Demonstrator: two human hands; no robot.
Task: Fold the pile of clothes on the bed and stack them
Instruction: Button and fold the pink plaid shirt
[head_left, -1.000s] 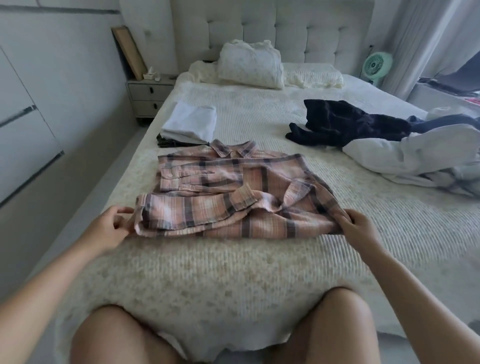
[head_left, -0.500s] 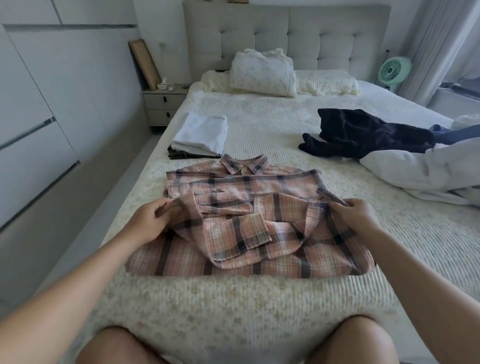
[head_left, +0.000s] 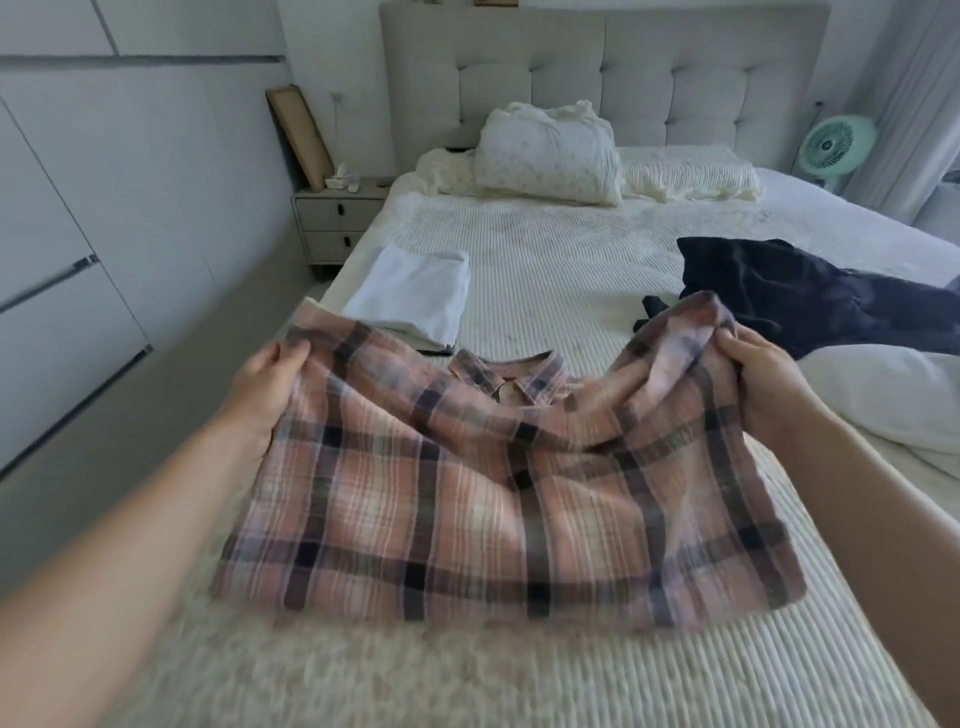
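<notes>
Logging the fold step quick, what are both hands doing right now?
Left hand: grips the left end of the plaid shirt's lifted hem.
Right hand: grips the right end of the same hem.

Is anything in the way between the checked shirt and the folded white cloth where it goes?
Nothing visible. Both hands, left hand and right hand, grip the plaid shirt; only bare bedspread lies between it and the folded white cloth.
</notes>
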